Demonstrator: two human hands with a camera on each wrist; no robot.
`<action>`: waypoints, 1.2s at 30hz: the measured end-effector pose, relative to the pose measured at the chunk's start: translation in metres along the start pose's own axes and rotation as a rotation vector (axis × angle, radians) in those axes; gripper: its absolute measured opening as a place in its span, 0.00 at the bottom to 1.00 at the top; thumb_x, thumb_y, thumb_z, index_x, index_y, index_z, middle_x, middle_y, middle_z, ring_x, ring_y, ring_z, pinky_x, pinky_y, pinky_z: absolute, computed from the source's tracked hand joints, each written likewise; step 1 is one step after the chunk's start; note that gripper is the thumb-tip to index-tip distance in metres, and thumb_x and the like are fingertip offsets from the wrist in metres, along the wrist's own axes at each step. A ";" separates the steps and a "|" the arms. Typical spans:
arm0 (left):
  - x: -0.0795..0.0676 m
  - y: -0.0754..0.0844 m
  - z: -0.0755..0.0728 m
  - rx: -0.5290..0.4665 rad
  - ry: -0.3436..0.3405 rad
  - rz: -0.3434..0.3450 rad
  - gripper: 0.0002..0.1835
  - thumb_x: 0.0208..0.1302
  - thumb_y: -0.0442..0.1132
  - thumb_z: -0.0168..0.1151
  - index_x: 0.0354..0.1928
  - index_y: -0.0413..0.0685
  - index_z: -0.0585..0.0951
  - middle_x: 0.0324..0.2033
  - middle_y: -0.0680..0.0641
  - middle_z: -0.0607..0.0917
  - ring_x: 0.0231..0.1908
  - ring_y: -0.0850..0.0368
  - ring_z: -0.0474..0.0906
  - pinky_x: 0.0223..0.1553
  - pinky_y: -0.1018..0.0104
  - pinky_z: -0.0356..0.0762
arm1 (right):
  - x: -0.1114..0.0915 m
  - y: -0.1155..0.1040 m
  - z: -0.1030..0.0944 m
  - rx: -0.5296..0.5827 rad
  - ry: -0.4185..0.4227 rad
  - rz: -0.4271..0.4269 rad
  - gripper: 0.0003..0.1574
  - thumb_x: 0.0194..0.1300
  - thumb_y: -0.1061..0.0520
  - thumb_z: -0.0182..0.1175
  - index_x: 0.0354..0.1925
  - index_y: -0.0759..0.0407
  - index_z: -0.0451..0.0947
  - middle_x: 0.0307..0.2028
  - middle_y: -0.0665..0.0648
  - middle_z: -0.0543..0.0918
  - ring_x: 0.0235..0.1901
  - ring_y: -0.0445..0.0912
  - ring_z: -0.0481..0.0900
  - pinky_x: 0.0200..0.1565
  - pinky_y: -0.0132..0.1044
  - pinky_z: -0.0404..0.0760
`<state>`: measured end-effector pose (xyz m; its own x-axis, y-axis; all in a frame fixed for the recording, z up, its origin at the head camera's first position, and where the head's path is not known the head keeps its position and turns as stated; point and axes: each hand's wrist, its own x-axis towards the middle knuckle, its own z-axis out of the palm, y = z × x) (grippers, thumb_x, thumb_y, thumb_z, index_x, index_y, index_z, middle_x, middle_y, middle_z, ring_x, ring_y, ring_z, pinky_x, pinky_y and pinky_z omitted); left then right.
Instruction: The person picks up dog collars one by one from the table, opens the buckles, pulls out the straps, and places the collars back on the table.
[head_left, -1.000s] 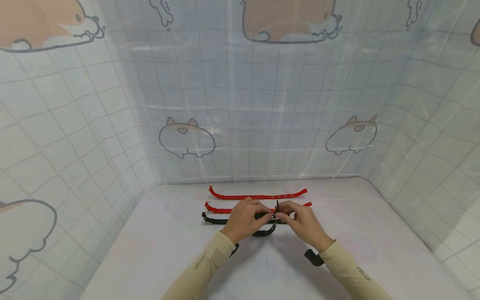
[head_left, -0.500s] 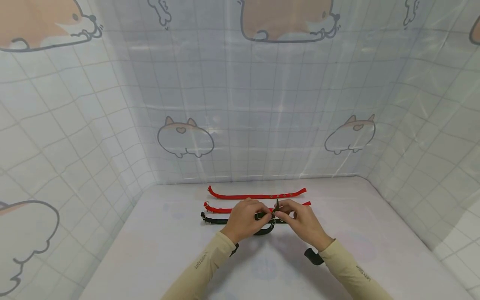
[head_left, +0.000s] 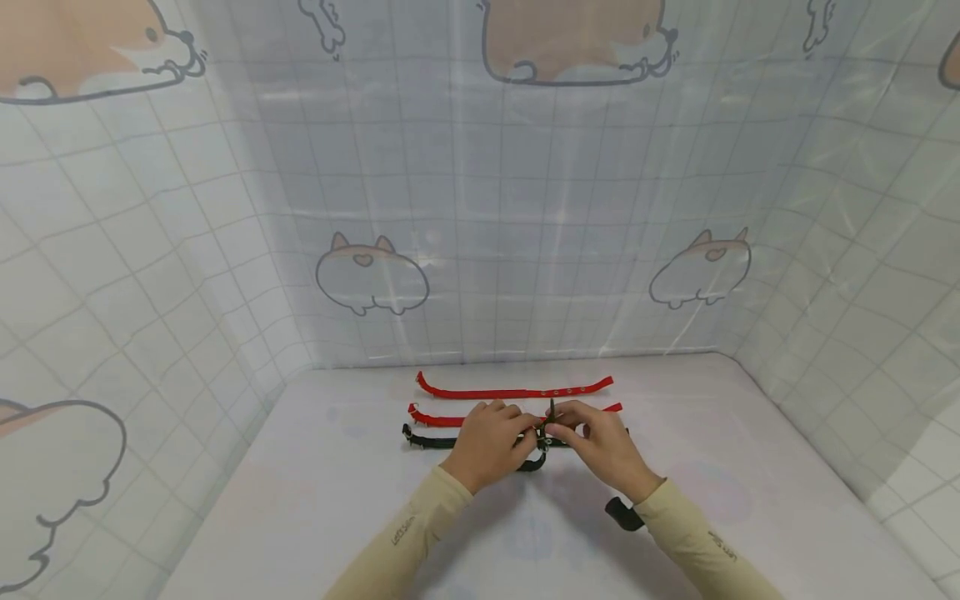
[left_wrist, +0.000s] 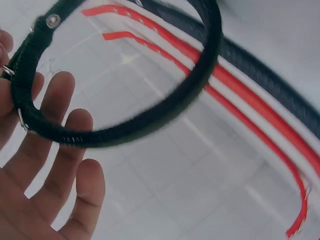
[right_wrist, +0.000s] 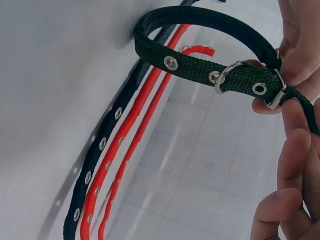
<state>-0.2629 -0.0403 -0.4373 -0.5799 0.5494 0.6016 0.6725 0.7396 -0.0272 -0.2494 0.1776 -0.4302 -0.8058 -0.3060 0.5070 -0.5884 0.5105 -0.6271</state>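
A dark green collar (right_wrist: 195,67) with metal eyelets is bent into a loop between my hands, above the table. Its strap runs through the metal buckle (right_wrist: 276,90), and a D-ring (right_wrist: 227,77) hangs on the band beside it. With thumb and forefinger my left hand (head_left: 486,443) pinches the collar near the buckle; its other fingers (left_wrist: 70,145) spread loosely under the loop. My right hand (head_left: 600,443) pinches the strap's tail, which sticks up between the fingertips. In the head view, the left hand covers much of the loop.
Behind the hands a black collar (head_left: 431,442) and two red collars, one nearer (head_left: 438,421) and one farther (head_left: 487,394), lie stretched out in parallel rows on the white table (head_left: 300,500). Curtain-like walls with a grid print (head_left: 510,250) stand at the back and both sides.
My left fingers have shifted and now cover more of the collar by the buckle. The visible lower part of the loop has moved slightly right. The right hand has barely moved.
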 end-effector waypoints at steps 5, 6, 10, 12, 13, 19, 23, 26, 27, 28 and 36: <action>-0.002 0.001 -0.004 0.075 0.026 0.056 0.12 0.70 0.49 0.58 0.44 0.59 0.90 0.34 0.56 0.87 0.36 0.57 0.79 0.38 0.61 0.77 | 0.002 -0.001 -0.001 -0.012 0.018 0.002 0.14 0.63 0.51 0.72 0.47 0.50 0.85 0.32 0.37 0.87 0.28 0.35 0.76 0.29 0.32 0.73; -0.002 0.000 -0.005 0.079 0.028 0.064 0.12 0.70 0.49 0.58 0.44 0.59 0.90 0.34 0.56 0.87 0.35 0.56 0.79 0.38 0.61 0.77 | 0.002 -0.001 -0.001 -0.016 0.021 0.000 0.15 0.63 0.51 0.72 0.47 0.50 0.85 0.32 0.37 0.87 0.28 0.35 0.76 0.29 0.32 0.73; -0.001 -0.001 -0.007 0.096 0.003 0.091 0.14 0.70 0.54 0.59 0.46 0.60 0.89 0.35 0.56 0.87 0.36 0.57 0.79 0.38 0.61 0.76 | 0.004 0.000 0.000 -0.018 0.031 -0.017 0.15 0.63 0.51 0.72 0.47 0.51 0.85 0.32 0.37 0.87 0.28 0.35 0.77 0.30 0.32 0.74; -0.001 -0.002 -0.008 0.110 -0.019 0.111 0.15 0.71 0.56 0.60 0.47 0.60 0.88 0.36 0.57 0.87 0.37 0.58 0.79 0.39 0.62 0.76 | 0.004 0.000 0.000 -0.010 0.027 -0.029 0.15 0.63 0.51 0.72 0.48 0.51 0.85 0.32 0.36 0.86 0.30 0.34 0.78 0.31 0.33 0.75; -0.001 -0.003 -0.007 0.115 -0.026 0.124 0.15 0.71 0.57 0.60 0.47 0.60 0.88 0.36 0.57 0.88 0.37 0.58 0.80 0.38 0.63 0.76 | 0.004 -0.001 0.000 -0.004 0.026 -0.035 0.15 0.63 0.51 0.72 0.48 0.50 0.85 0.32 0.36 0.86 0.30 0.34 0.79 0.32 0.33 0.75; 0.000 -0.006 -0.009 0.128 -0.060 0.158 0.15 0.71 0.57 0.63 0.46 0.58 0.88 0.37 0.57 0.88 0.38 0.58 0.81 0.37 0.65 0.76 | 0.005 -0.003 -0.001 0.014 0.007 -0.037 0.17 0.64 0.51 0.71 0.51 0.46 0.84 0.32 0.36 0.86 0.30 0.34 0.80 0.31 0.33 0.76; 0.001 -0.011 -0.009 0.077 -0.065 0.121 0.14 0.69 0.57 0.65 0.43 0.58 0.89 0.37 0.58 0.89 0.40 0.58 0.81 0.41 0.64 0.79 | 0.007 -0.005 -0.004 0.032 -0.002 -0.016 0.15 0.67 0.50 0.69 0.52 0.43 0.83 0.33 0.41 0.87 0.31 0.36 0.80 0.31 0.33 0.75; 0.001 -0.017 -0.009 -0.016 -0.042 0.076 0.13 0.68 0.55 0.66 0.42 0.57 0.90 0.38 0.57 0.89 0.43 0.58 0.81 0.45 0.63 0.80 | 0.005 -0.003 -0.005 0.047 0.008 0.001 0.15 0.68 0.51 0.68 0.52 0.42 0.82 0.34 0.45 0.87 0.32 0.37 0.80 0.31 0.34 0.75; 0.001 -0.019 -0.009 -0.048 -0.027 0.063 0.13 0.68 0.55 0.66 0.41 0.56 0.90 0.37 0.57 0.89 0.43 0.58 0.82 0.46 0.63 0.80 | 0.005 -0.003 -0.005 0.048 0.010 0.011 0.15 0.68 0.51 0.68 0.53 0.42 0.82 0.34 0.44 0.87 0.32 0.37 0.80 0.31 0.35 0.75; 0.001 -0.021 -0.009 -0.075 -0.009 0.052 0.12 0.68 0.54 0.67 0.41 0.56 0.89 0.37 0.57 0.89 0.43 0.58 0.82 0.46 0.63 0.81 | 0.004 -0.002 -0.006 0.050 0.011 0.019 0.15 0.69 0.51 0.68 0.53 0.41 0.82 0.35 0.44 0.87 0.32 0.37 0.80 0.31 0.34 0.75; 0.003 -0.032 -0.013 -0.249 0.138 0.017 0.11 0.67 0.50 0.69 0.39 0.52 0.89 0.36 0.56 0.88 0.39 0.60 0.83 0.42 0.63 0.82 | 0.003 0.002 -0.005 0.062 -0.028 0.090 0.17 0.68 0.44 0.67 0.53 0.44 0.82 0.38 0.38 0.85 0.37 0.38 0.81 0.34 0.35 0.76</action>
<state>-0.2800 -0.0674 -0.4247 -0.5110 0.4903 0.7061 0.7837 0.6031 0.1484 -0.2523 0.1821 -0.4267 -0.8568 -0.2837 0.4306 -0.5156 0.4867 -0.7052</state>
